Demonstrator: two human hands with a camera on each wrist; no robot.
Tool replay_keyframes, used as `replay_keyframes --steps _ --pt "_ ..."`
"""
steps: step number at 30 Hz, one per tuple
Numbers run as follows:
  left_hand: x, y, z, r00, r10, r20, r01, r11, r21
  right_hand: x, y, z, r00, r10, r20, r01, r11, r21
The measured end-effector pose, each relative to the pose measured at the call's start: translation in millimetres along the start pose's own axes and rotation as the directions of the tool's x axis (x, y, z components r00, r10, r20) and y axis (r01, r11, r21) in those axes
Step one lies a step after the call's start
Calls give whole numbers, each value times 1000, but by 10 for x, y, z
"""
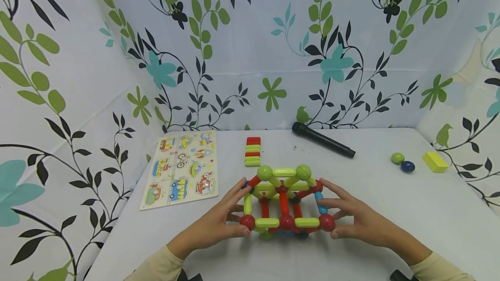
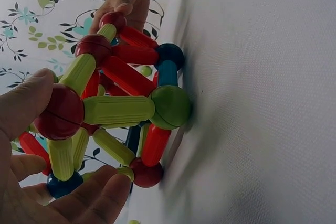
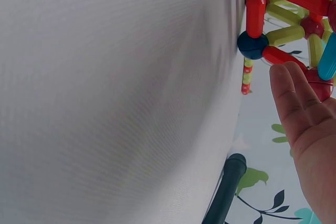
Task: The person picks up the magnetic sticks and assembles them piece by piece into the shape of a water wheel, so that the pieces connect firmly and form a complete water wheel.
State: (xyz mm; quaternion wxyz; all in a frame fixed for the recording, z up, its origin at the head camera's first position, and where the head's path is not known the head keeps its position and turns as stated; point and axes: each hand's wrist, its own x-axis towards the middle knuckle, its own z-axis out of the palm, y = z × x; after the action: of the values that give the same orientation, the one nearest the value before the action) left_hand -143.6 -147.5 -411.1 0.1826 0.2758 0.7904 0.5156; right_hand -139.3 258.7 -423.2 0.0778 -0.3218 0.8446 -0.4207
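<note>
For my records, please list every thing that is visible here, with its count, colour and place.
rod-and-ball structure: one, red, green and blue, table centre, between the hands
spare rods: one stack, red and green, behind the structure
picture puzzle board: one, cream with coloured vehicles, table left
microphone: one, black, table back
loose balls: two, green and blue, table right
block: one, yellow, far right
table: one, white
left hand: one, touching the structure's left end
right hand: one, touching its right end
</note>
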Motion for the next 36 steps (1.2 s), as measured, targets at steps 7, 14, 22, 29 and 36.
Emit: replay_keyframes --steps 7,14,22,29,36 --pt "1 -14 3 1000 0 -3 0 1000 1 -5 2 -1 1000 8 5 -8 1000 6" --pt "-9 -12 5 1000 5 -12 -5 1000 11 -2 -6 -2 1000 3 7 -3 1000 7" --pt "-11 -28 7 1000 24 -11 -24 1000 7 -10 -19 1 1000 22 10 -22 1000 14" --pt "-12 -9 0 1000 25 -19 -24 999 39 -7 -30 -3 1000 25 10 -26 1000 7" --pt "-21 35 -72 998 21 -61 -14 993 119 -21 -15 6 1000 23 -12 -23 1000 -17"
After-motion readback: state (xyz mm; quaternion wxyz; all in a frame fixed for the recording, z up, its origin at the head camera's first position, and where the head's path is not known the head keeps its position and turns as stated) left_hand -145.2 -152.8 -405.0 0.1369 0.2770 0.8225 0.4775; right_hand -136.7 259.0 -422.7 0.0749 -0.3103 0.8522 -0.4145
